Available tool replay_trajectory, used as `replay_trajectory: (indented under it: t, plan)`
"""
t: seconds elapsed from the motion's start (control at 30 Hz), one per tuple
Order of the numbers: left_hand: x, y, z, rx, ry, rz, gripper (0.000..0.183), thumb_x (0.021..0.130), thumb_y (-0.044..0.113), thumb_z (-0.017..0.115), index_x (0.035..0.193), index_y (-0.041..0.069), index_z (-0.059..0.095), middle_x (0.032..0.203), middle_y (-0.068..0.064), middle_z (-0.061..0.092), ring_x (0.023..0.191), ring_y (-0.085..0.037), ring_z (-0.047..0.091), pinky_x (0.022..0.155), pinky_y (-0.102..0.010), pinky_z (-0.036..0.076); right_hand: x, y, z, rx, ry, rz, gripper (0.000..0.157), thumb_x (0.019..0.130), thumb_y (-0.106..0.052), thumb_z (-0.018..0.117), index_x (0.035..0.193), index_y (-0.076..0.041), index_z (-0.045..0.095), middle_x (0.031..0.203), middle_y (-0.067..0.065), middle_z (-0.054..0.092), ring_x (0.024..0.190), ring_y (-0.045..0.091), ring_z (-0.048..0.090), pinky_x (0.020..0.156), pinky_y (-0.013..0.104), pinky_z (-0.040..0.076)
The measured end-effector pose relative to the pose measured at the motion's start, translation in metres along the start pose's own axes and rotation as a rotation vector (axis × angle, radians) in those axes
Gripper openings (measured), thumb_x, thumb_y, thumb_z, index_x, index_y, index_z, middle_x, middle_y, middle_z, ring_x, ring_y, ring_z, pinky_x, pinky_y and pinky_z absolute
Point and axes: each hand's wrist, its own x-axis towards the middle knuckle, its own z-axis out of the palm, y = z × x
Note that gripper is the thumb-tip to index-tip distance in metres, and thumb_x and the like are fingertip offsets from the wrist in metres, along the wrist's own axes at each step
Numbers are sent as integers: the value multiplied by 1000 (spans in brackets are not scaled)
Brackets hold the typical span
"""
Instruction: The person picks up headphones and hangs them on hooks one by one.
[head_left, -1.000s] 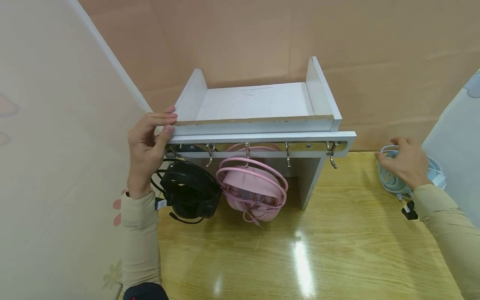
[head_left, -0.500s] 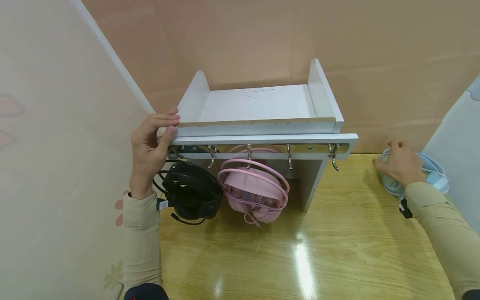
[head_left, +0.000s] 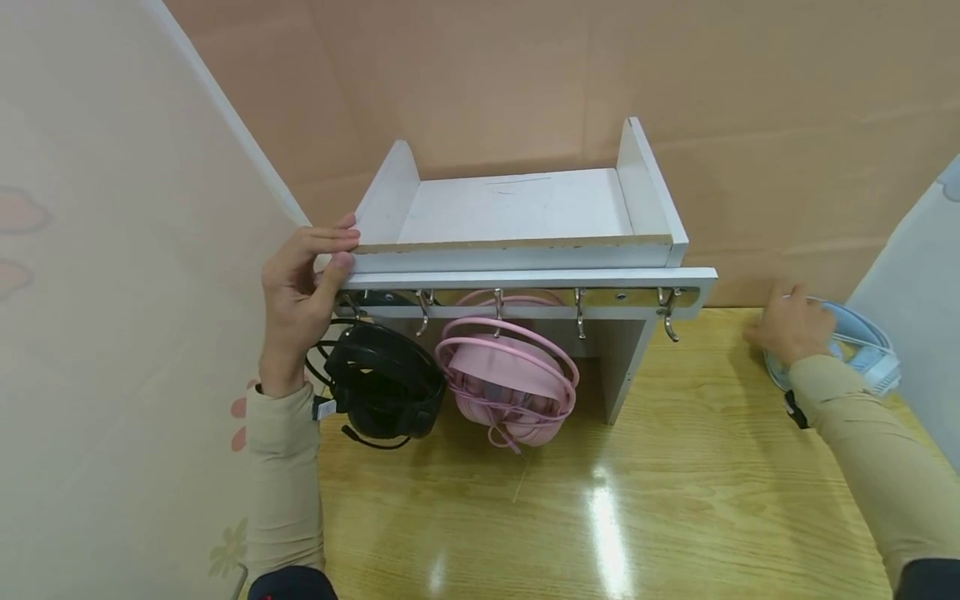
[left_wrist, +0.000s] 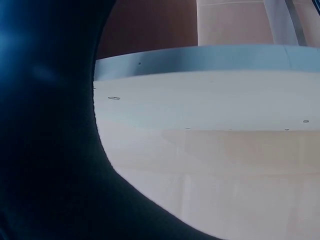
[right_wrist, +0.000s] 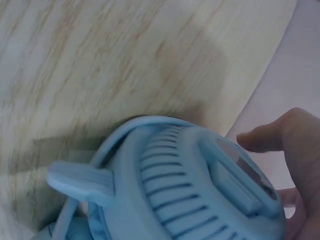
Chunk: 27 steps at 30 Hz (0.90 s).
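Observation:
In the head view my left hand grips the left corner of a white shelf rack, fingers on top and thumb at the front. A black headset with a microphone boom hangs under the rack's left end. Beside it hangs a pair of pink headphones with its cable wound round it. Far right, my right hand is over light-blue headphones on the table. The right wrist view shows thumb and fingers spread by the blue ear cup; whether they touch it is unclear.
Metal hooks line the rack's front, including a bare one at the right end. A pale patterned wall panel stands at the left, and brown paper covers the back. The wooden table extends in front.
My right hand has moved a little to the left over the blue headphones. My left hand keeps its grip on the rack. The hanging headphones show no clear movement.

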Motion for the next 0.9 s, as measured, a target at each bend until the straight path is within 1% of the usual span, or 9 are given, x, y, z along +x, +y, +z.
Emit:
replay_trajectory:
  t: [0.1, 0.17, 0.23, 0.33, 0.4, 0.47, 0.6, 0.7, 0.9]
  plan:
    - [0, 1, 0, 1, 7, -1, 26, 101, 8, 71, 110, -16, 71, 116, -2, 79, 130, -29, 70, 118, -41, 52, 2, -4, 3, -20, -24, 31, 80, 90, -30, 64, 138, 25, 31, 133, 58, 32, 94, 75, 53, 82, 79, 49]
    - [-1, 1, 0, 5, 12, -2, 25, 101, 7, 70, 111, -16, 71, 116, -2, 79, 130, -29, 70, 118, -40, 52, 4, -5, 5, -26, -36, 46, 77, 90, -28, 64, 137, 24, 32, 130, 59, 37, 97, 76, 54, 87, 80, 47]
    - [-1, 1, 0, 8, 15, -2, 25, 101, 7, 70, 110, -16, 71, 116, -2, 79, 129, -29, 71, 118, -40, 53, 4, -6, 7, -42, -38, 57, 73, 90, -27, 63, 133, 24, 35, 123, 58, 45, 98, 74, 55, 90, 80, 45]
    - [-1, 0, 0, 1, 14, -1, 25, 101, 7, 71, 110, -16, 71, 115, -3, 79, 129, -29, 71, 119, -41, 52, 5, -5, 9, -69, -49, 62, 69, 90, -27, 62, 129, 25, 39, 110, 53, 56, 98, 73, 58, 90, 80, 44]
    - [0, 0, 1, -5, 12, 0, 25, 101, 7, 71, 110, -16, 71, 115, -3, 79, 129, -30, 71, 119, -42, 52, 4, -4, 10, -84, -58, 56, 71, 91, -27, 62, 130, 26, 37, 106, 51, 59, 97, 73, 58, 91, 81, 43]
    - [-1, -1, 1, -8, 9, 1, 25, 101, 6, 71, 109, -17, 71, 116, -3, 79, 129, -30, 71, 119, -42, 51, 4, -5, 11, -89, -64, 43, 73, 92, -25, 62, 132, 28, 34, 108, 52, 59, 97, 75, 56, 93, 84, 41]
    - [-1, -2, 0, -6, 8, 1, 23, 100, 5, 70, 109, -17, 71, 115, -2, 79, 129, -30, 71, 118, -41, 52, 3, -9, 11, -95, -63, 12, 71, 94, -20, 57, 135, 32, 32, 112, 56, 56, 99, 79, 54, 97, 89, 36]
    - [-1, -1, 0, -9, 5, -3, 23, 100, 4, 70, 110, -17, 71, 116, -3, 79, 130, -30, 70, 118, -41, 52, 2, -13, 11, -101, -66, 4, 69, 94, -18, 54, 135, 33, 32, 113, 55, 57, 98, 77, 56, 98, 89, 36]
    - [0, 0, 1, -1, 5, -6, 22, 100, 3, 70, 109, -16, 71, 115, -3, 79, 130, -30, 70, 118, -41, 52, 1, -19, 12, -95, -86, -5, 73, 92, -20, 61, 134, 33, 34, 108, 52, 59, 97, 71, 60, 95, 84, 41]
